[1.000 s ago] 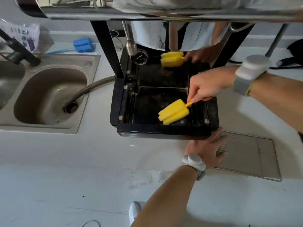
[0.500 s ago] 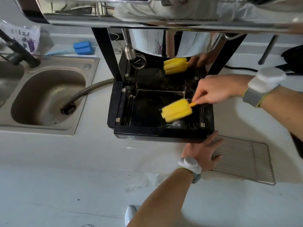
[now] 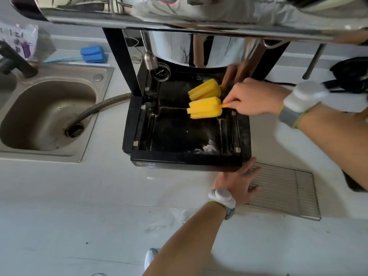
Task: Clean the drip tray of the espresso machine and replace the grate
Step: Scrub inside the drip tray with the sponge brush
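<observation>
The black drip tray [image 3: 185, 161] sits open under the chrome espresso machine [image 3: 199, 14], with whitish residue at its front right corner. My right hand [image 3: 253, 99] pinches the orange handle of a yellow sponge brush [image 3: 205, 110], whose head rests at the tray's back right; the shiny back panel mirrors the brush. My left hand [image 3: 237, 181] lies flat with spread fingers on the counter against the tray's front right corner, its fingertips over the left edge of the metal grate [image 3: 286, 190], which lies on the counter to the right.
A steel sink [image 3: 45, 116] with a flexible drain hose [image 3: 99, 108] is on the left. A blue sponge brush [image 3: 93, 54] and a plastic bag [image 3: 18, 40] lie behind the sink. The steam wand [image 3: 149, 58] hangs over the tray's back left. Dark cables [image 3: 350, 76] sit far right.
My right hand has drawn the yellow sponge brush from the tray's front middle to its back right. My left hand stays by the tray's front corner.
</observation>
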